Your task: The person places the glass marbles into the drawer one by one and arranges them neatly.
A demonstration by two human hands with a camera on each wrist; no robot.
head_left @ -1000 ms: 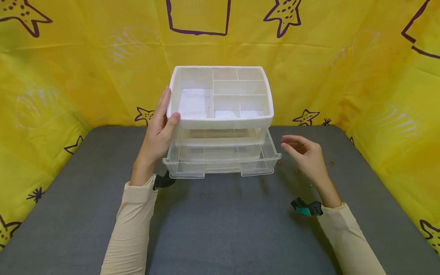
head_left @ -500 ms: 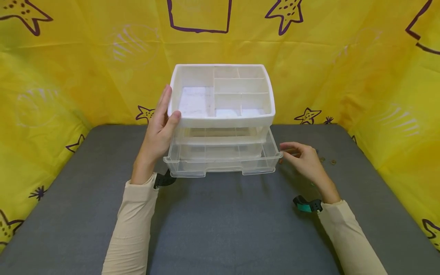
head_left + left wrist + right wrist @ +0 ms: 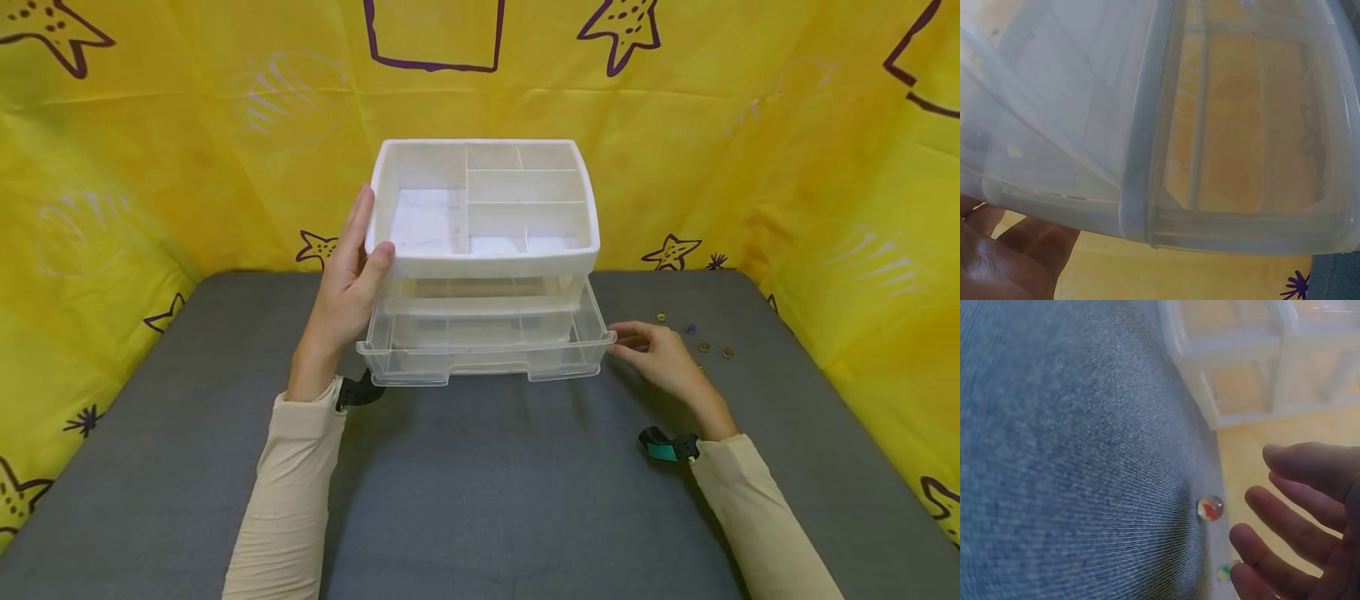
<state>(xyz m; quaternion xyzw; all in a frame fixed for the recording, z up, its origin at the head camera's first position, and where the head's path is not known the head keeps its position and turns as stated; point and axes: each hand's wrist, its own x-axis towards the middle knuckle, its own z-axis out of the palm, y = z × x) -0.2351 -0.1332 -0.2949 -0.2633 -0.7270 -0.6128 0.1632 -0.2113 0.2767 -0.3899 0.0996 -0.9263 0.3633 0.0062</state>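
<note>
A white plastic drawer organizer (image 3: 491,266) with a divided top tray stands in the middle of the head view, its clear lower drawer (image 3: 487,361) pulled out toward me. My left hand (image 3: 341,287) grips the organizer's left side, thumb over the front corner and fingers along the side wall. Beside the drawer's right front corner is my right hand (image 3: 660,358), low over the table. In the right wrist view its fingers are spread and loosely bent with nothing between them. A clear glass marble with a red swirl (image 3: 1210,509) lies near the fingertips, and a green-swirled marble (image 3: 1225,572) is partly behind them.
Several small marbles (image 3: 703,347) lie on the grey table (image 3: 480,492) to the right of the organizer, beyond my right hand. A yellow cloth (image 3: 480,100) printed with starfish encloses the table at the back and both sides.
My right hand has come down and slightly left, to beside the drawer's right corner, uncovering marbles behind it. The left hand keeps its grip and the organizer stays in place.
</note>
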